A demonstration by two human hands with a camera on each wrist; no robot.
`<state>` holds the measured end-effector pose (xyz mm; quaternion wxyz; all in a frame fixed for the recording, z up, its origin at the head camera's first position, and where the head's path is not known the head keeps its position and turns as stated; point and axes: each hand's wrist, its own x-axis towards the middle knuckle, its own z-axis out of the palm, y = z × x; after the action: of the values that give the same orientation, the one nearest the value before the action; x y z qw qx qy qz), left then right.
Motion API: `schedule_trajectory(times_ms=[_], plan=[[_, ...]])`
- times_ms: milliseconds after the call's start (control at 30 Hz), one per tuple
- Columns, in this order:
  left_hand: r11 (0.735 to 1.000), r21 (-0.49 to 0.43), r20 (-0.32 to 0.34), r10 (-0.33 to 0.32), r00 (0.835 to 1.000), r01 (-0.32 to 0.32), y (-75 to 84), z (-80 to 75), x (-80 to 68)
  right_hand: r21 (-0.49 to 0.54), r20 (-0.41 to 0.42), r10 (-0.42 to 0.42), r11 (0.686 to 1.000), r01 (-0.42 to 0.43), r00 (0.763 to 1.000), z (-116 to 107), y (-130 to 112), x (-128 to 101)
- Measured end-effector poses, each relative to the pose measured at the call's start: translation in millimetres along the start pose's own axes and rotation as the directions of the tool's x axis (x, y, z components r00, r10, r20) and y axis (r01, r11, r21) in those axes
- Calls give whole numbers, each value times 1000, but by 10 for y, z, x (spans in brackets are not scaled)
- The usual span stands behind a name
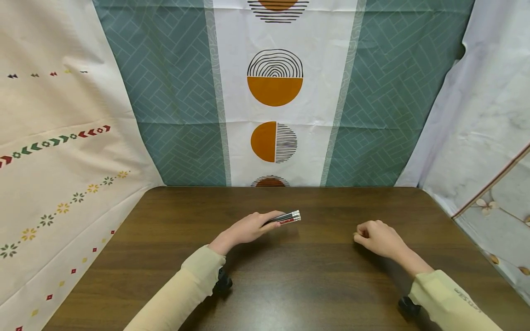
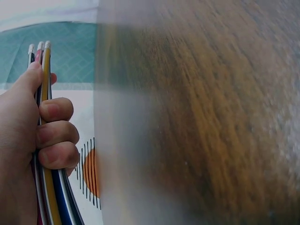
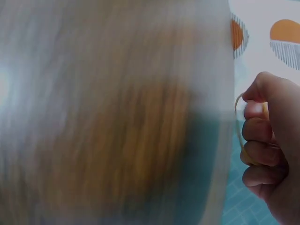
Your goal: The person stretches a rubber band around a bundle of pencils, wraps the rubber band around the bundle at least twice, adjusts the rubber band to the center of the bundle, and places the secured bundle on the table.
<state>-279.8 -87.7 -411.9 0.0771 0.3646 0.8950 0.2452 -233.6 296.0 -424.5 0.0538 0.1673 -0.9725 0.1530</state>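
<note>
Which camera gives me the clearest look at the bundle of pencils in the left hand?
The left wrist view: the bundle of white-tipped pencils fills the frame edge, with the left hand curled round yellow, blue and dark shafts. The head view shows only the small tips poking past the fingers. The right wrist view does not show them.

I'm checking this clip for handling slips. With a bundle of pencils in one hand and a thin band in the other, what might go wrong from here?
The left hand grips the pencils together low down, so the eraser ends may fan apart or one may slide out. The rubber band in the right hand is thin and only lightly hooked by curled fingers; it may slip off or snap away.
</note>
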Motion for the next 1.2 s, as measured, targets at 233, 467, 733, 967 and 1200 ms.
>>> schedule_trajectory(times_ms=[233,467,733,967,1200], plan=[[1000,3,6,-1,1000,1,3,10,-8,80,-2,-64,995,64,998,-18,-220,31],[1000,-14,9,13,1000,-13,28,7,-26,249,55,-142,961,124,988,-57,-477,53],[1000,-19,25,20,999,-20,44,6,-8,385,93,-267,898,213,959,-83,-678,71],[1000,-30,48,8,999,-6,90,18,31,279,17,-263,928,248,965,-127,-816,118],[997,-66,85,35,996,-29,108,45,60,117,-10,-210,971,209,978,-159,-986,211]])
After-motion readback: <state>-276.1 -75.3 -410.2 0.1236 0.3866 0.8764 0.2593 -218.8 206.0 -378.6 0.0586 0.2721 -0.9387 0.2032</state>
